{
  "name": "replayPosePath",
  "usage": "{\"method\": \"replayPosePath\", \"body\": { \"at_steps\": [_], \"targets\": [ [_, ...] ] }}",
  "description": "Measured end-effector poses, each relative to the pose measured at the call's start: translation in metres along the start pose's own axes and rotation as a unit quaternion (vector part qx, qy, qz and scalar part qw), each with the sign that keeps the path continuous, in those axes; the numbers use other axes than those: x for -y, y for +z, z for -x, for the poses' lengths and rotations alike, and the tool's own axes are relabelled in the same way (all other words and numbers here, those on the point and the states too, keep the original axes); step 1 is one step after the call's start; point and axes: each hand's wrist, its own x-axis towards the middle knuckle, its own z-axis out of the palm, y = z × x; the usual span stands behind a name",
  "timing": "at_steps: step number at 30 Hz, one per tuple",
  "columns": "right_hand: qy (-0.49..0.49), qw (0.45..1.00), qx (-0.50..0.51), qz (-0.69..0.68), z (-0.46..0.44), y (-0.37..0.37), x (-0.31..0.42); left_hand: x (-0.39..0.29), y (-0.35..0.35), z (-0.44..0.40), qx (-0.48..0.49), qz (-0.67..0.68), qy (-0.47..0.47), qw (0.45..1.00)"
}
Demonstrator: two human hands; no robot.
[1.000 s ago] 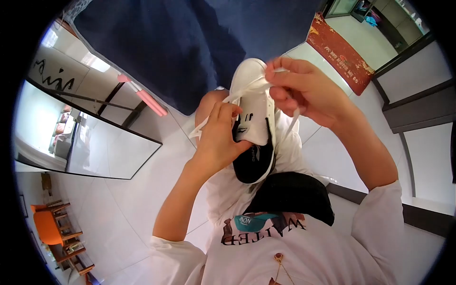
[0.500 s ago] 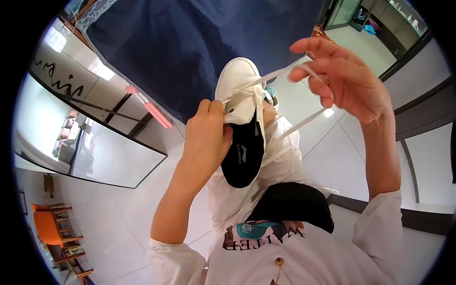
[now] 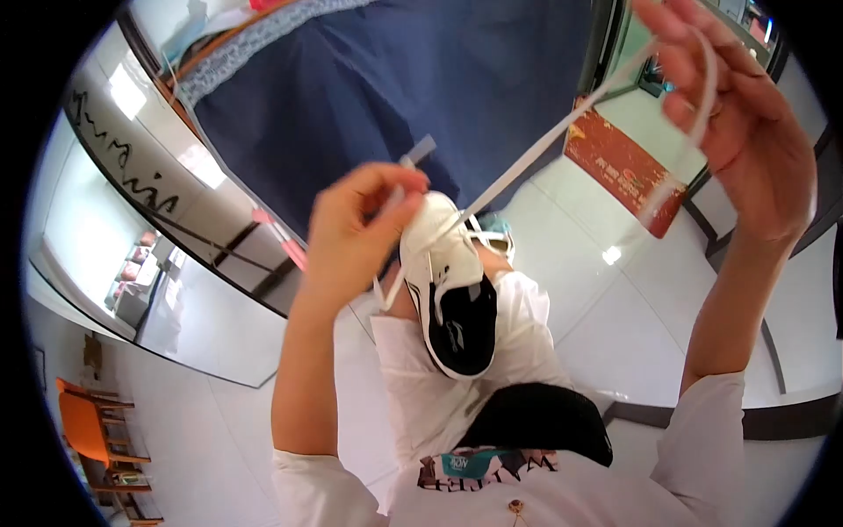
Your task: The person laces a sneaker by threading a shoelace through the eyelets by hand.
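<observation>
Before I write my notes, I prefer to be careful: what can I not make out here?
All in the head view:
- Right hand: partly cut off by the top edge, fingers blurred.
- Lace: motion blurs its lower piece beside the right hand.
- Left hand: its curled fingers hide the exact grip.
- Red mat: lettering too small and soft to read.
- Teal-and-white footwear: partly hidden behind the white shoe.
</observation>
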Motion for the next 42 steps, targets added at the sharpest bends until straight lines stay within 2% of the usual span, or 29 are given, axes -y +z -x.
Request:
{"method": "replayPosePath", "body": {
  "at_steps": [1,2,4,6,8,9,10,12,14,15,16,18,19,20,22,24,26,27,28,30,32,34,35,36,37,38,39,40,42],
  "targets": [
    [-0.003,1.000,0.017,-0.001,-0.006,0.006,-0.003,-0.018,-0.009,-0.005,-0.023,0.005,0.022,0.999],
    [-0.086,0.993,0.028,0.075,-0.008,0.001,-0.016,-0.044,-0.015,-0.009,-0.046,0.011,0.042,0.998],
    [-0.173,0.973,0.039,0.146,-0.016,0.005,-0.023,-0.065,-0.021,-0.022,-0.069,0.021,0.084,0.994],
    [-0.158,0.962,0.004,0.222,-0.028,0.020,-0.025,-0.078,-0.027,-0.037,-0.087,0.031,0.125,0.988],
    [-0.149,0.944,-0.038,0.293,-0.040,0.039,-0.027,-0.087,-0.033,-0.047,-0.017,0.083,0.208,0.975],
    [-0.148,0.943,-0.033,0.296,-0.045,0.043,-0.028,-0.093,-0.036,-0.048,0.004,0.061,0.221,0.973],
    [-0.149,0.942,-0.025,0.301,-0.048,0.043,-0.028,-0.091,-0.040,-0.050,0.004,0.059,0.223,0.973],
    [-0.151,0.938,-0.009,0.311,-0.055,0.043,-0.029,-0.093,-0.042,-0.051,0.078,0.047,0.212,0.973],
    [-0.135,0.963,0.012,0.235,-0.060,0.043,-0.032,-0.089,-0.031,-0.045,0.086,0.075,0.218,0.969],
    [-0.129,0.969,0.020,0.209,-0.062,0.045,-0.033,-0.088,-0.029,-0.043,0.090,0.086,0.177,0.976],
    [-0.106,0.976,-0.005,0.191,-0.063,0.050,-0.034,-0.085,-0.030,-0.042,0.094,0.099,0.135,0.981],
    [-0.078,0.982,-0.032,0.171,-0.064,0.049,-0.037,-0.080,-0.033,-0.045,0.106,0.103,0.133,0.980],
    [-0.108,0.976,0.000,0.191,-0.061,0.044,-0.039,-0.079,-0.033,-0.045,0.057,0.117,0.115,0.985],
    [-0.114,0.971,-0.016,0.210,-0.058,0.038,-0.042,-0.078,-0.030,-0.044,0.008,0.131,0.094,0.987],
    [-0.126,0.960,-0.050,0.247,-0.052,0.025,-0.049,-0.075,-0.043,-0.047,0.018,0.107,0.183,0.977],
    [-0.195,0.864,-0.101,0.453,-0.048,-0.003,-0.077,-0.069,-0.071,-0.045,0.044,0.056,0.158,0.985],
    [-0.083,0.922,-0.081,0.369,-0.042,-0.013,-0.122,-0.074,-0.068,-0.045,0.053,0.108,0.169,0.978],
    [-0.019,0.931,-0.053,0.360,-0.038,-0.020,-0.148,-0.068,-0.076,-0.042,0.044,0.089,0.177,0.979],
    [0.044,0.936,-0.026,0.349,-0.033,-0.028,-0.177,-0.069,-0.074,-0.039,0.045,0.090,0.174,0.980],
    [0.009,0.888,-0.025,0.460,-0.018,-0.045,-0.244,-0.075,-0.067,-0.031,0.020,0.127,0.184,0.974],
    [0.100,0.903,-0.044,0.415,-0.012,-0.033,-0.257,-0.074,-0.067,-0.023,0.005,0.054,0.196,0.979],
    [0.103,0.905,-0.043,0.410,-0.013,-0.027,-0.255,-0.066,-0.069,-0.012,-0.046,0.001,0.183,0.982],
    [0.121,0.900,-0.021,0.418,-0.016,-0.024,-0.253,-0.065,-0.067,0.000,-0.082,-0.055,0.143,0.985],
    [0.138,0.895,0.000,0.425,-0.018,-0.024,-0.253,-0.060,-0.058,0.009,-0.132,-0.006,0.092,0.987],
    [0.017,0.896,0.011,0.444,-0.018,-0.032,-0.270,-0.046,-0.050,0.018,-0.154,-0.139,0.088,0.974],
    [0.016,0.896,0.007,0.443,-0.018,-0.032,-0.270,-0.027,-0.047,0.026,-0.101,-0.129,0.033,0.986],
    [0.044,0.910,-0.010,0.413,-0.019,-0.031,-0.267,0.009,-0.051,0.036,0.006,-0.102,-0.006,0.995],
    [0.072,0.921,-0.028,0.381,-0.019,-0.028,-0.265,0.027,-0.032,0.047,0.048,-0.145,-0.073,0.986],
    [0.105,0.918,-0.048,0.380,-0.020,-0.022,-0.254,0.052,-0.001,0.057,0.071,-0.177,-0.181,0.965]
  ]
}}
